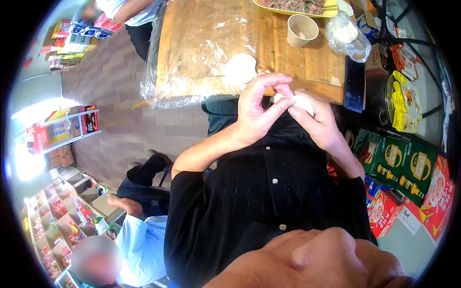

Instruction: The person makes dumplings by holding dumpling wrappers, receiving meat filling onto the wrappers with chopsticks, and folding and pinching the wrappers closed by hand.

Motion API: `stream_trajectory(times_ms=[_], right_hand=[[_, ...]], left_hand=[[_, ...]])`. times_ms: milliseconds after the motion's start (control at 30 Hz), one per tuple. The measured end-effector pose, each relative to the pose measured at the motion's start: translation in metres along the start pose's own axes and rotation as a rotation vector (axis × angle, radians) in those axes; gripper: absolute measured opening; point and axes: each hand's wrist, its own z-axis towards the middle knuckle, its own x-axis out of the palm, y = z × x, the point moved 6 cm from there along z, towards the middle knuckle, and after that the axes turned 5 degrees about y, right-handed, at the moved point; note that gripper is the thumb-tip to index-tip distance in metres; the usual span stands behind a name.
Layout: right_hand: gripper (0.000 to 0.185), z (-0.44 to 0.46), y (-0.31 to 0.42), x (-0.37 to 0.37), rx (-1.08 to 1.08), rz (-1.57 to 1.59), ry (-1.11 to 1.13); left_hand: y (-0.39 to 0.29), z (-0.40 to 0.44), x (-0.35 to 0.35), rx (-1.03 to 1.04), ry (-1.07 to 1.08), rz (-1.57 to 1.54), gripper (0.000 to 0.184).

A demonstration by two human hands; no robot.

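Note:
Between my two hands, just off the table's front edge, is a small piece of white dough (302,103). My left hand (263,106) pinches it from the left with thumb and fingers curled. From the right, my right hand (314,117) is closed round it, thumb on top. A flat round white wrapper (241,69) lies on the plastic film close to my left hand. Farther back stand a paper cup (302,30) and a yellow tray (331,9) of minced filling. A clear bag (346,34) with white dough pieces is at the right.
The wooden table (273,55) has clear plastic film (192,48) over its left part. A black phone (354,84) lies at its right edge. One person (144,245) sits at the lower left, another (139,14) is at the upper left. Boxes (403,163) stand at the right.

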Motion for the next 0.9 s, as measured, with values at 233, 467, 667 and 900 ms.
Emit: stream_trajectory(times_ms=[233, 467, 667, 900], right_hand=[[0.023, 0.001, 0.020, -0.002, -0.211, -0.485, -0.137], [0.024, -0.005, 0.025, -0.005, -0.317, -0.340, -0.287], [0.024, -0.003, 0.018, -0.001, -0.294, -0.267, -0.301], [0.022, 0.007, 0.028, 0.005, -0.249, -0.305, -0.244]], left_hand=[[-0.019, 0.006, -0.005, 0.156, 0.088, 0.105, 0.069], [-0.015, 0.004, -0.014, 0.045, -0.056, -0.314, 0.082], [-0.012, -0.001, -0.021, -0.054, -0.078, -0.371, 0.071], [-0.012, -0.004, -0.028, -0.071, -0.054, -0.312, 0.069]])
